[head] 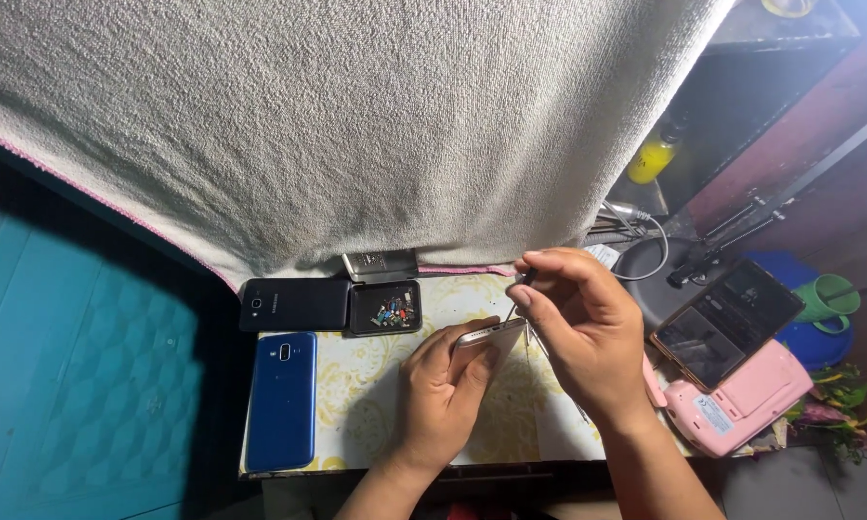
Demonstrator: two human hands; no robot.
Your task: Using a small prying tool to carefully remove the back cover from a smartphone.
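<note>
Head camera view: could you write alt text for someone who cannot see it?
A left hand props a pale phone on edge on a small table while the right hand works a thin tool at it. Blue phone, black phone, and parts tray lie left.

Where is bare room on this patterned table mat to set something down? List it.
Free: the yellow-patterned mat between the blue phone and the left hand, below the small black parts tray. Crowded: the right side, around the right hand, pink device and dark tablet.
</note>
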